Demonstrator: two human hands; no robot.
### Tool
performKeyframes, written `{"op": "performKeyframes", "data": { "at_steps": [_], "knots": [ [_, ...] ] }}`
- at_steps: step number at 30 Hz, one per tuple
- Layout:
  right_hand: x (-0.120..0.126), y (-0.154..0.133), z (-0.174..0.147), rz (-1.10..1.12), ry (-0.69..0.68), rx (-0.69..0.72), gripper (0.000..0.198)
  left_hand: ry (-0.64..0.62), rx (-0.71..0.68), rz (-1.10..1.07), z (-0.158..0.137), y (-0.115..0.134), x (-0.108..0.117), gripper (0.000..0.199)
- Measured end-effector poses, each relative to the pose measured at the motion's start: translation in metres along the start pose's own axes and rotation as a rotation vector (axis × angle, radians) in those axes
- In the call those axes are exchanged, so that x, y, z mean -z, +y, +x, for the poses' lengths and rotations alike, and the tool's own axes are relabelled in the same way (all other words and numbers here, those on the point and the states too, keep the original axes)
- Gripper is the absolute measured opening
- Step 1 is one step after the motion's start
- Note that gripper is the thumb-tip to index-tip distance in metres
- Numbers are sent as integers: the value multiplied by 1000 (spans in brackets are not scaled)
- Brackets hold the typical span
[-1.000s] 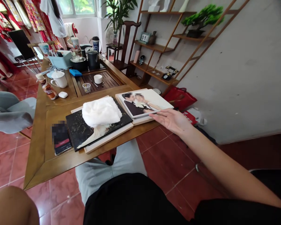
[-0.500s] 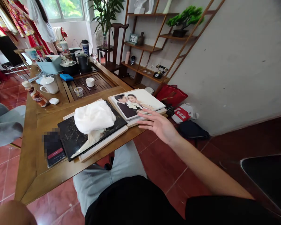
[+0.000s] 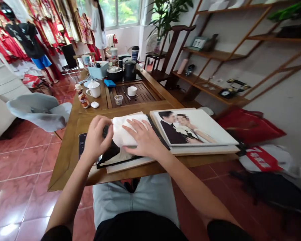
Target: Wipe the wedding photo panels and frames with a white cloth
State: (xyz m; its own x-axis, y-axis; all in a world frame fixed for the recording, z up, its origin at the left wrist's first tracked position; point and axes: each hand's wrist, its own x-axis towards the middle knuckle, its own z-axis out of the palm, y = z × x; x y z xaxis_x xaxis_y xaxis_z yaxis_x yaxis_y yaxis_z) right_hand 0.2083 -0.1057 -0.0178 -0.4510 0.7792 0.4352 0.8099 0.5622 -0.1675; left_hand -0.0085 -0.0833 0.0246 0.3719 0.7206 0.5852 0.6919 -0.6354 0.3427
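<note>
A folded white cloth (image 3: 119,133) lies on a glossy dark picture panel (image 3: 110,154), which rests on a pale wooden frame near the table's front edge. My right hand (image 3: 141,136) is laid over the cloth with its fingers spread. At the cloth's left edge, my left hand (image 3: 97,138) has its fingers curved, with thumb and forefinger apart and fingertips touching or very near the cloth. To the right sits a couple's portrait panel (image 3: 213,129) on another pale frame. A phone (image 3: 82,144) lies partly behind my left hand.
On the wooden table (image 3: 72,160) stand a brown bottle (image 3: 83,97), a white lidded cup (image 3: 93,88), a small white case (image 3: 94,104) and a slatted tea tray (image 3: 145,94). A grey chair (image 3: 40,108) is at left, shelves at right. Two people stand at the back.
My left hand has come up to the cloth's left edge. My right hand has moved left from beside the portrait panel onto the cloth. The view has turned left.
</note>
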Motion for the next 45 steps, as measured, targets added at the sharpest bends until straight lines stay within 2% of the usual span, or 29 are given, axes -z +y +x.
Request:
{"op": "performKeyframes", "data": {
  "at_steps": [2, 7, 11, 15, 19, 25, 30, 38, 45],
  "knots": [
    [-9, 6, 1, -10, -60, -3, 82, -72, 73, 57, 5, -10, -12, 16],
    [-10, 21, -26, -22, -96, 70, 72, -268, 231, 260, 6, -32, -41, 29],
    [4, 25, -51, -39, -99, 79, 72, -356, 211, 307, -10, -40, -52, 35],
    [14, 20, -51, -58, -141, 60, 78, -343, 192, 304, -19, -39, -59, 39],
    [14, 11, -30, -84, -185, 91, 89, -374, 177, 304, -21, -38, -63, 44],
    [4, 28, -14, -55, -248, 108, 74, -444, 205, 282, -26, -36, -64, 55],
    [-7, 48, -22, -114, -152, 42, 66, -482, 155, 250, -28, -28, -61, 66],
    [-4, 31, -48, -143, -144, 93, 65, -552, 119, 270, -29, -26, -59, 100],
    [-5, 51, -58, -202, -80, 1, 59, -569, 57, 253, -30, -24, -58, 128]
  ]
}}
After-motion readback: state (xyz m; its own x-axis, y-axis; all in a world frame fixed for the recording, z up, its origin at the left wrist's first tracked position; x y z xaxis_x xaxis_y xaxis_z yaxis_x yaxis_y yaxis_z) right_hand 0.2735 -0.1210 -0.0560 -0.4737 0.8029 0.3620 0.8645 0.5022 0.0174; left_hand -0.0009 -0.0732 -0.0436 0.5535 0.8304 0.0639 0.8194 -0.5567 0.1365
